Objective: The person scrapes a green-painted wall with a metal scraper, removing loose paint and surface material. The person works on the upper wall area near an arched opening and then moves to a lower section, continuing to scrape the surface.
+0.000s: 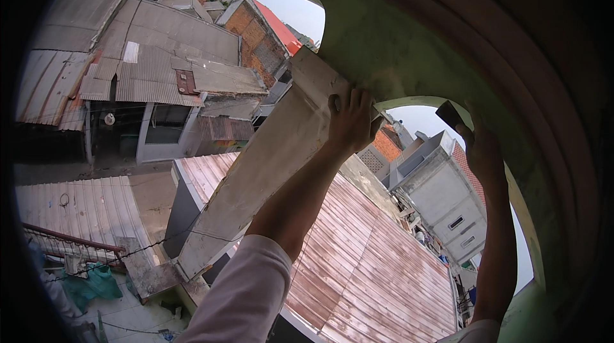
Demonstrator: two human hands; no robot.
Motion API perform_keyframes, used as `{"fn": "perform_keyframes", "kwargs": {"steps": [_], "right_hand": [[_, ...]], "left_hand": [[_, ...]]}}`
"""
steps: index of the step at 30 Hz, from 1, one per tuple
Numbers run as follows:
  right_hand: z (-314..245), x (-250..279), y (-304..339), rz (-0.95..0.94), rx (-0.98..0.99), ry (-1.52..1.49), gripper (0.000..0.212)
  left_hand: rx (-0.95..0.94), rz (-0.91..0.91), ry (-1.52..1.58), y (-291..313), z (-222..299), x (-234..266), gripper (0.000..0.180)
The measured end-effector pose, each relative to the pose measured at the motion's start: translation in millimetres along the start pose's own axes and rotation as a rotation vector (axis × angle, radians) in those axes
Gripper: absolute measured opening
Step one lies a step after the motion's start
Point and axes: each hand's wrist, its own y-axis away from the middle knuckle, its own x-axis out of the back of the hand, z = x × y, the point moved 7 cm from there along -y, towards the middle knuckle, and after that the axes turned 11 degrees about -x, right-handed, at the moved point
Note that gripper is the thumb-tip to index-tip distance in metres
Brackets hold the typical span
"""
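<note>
Pale sleeve (246, 288), left hand (350, 118) on ledge (265, 151), grip unclear, right hand (484, 154) around dark block (450, 114), green arch (384, 64) before rooftops (374, 260).

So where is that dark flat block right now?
In the head view, right of centre: the dark flat block is in the right hand, by the upper edge of the arched opening in the green wall.

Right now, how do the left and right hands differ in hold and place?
The right hand grasps a dark, flat block; whether the left hand holds anything is unclear. The left hand is where the concrete ledge meets the green wall; the right hand is by the arch edge. Both are bare.
</note>
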Motion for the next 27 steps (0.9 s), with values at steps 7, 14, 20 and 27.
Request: {"fn": "perform_keyframes", "kwargs": {"steps": [7, 14, 20, 27], "right_hand": [[-55.1, -28.0, -39.5, -0.038, -0.121, -0.048, 0.051], [-54.5, -55.6, -51.9, 0.139, 0.101, 0.384, 0.042], [-59.0, -57.2, -32.3, 0.025, 0.142, 0.591, 0.045], [-138.4, -72.1, -83.3, 0.408, 0.523, 0.306, 0.032]], "left_hand": [[-0.047, 0.058, 0.012, -0.3, -0.5, 4.4, 0.05], [-0.044, 0.08, 0.013, -3.1, 6.2, 9.3, 0.056], [-0.049, 0.16, 0.008, 1.7, 5.1, 9.8, 0.047], [-0.061, 0.188, -0.017, -0.6, 12.5, 7.7, 0.048]]}}
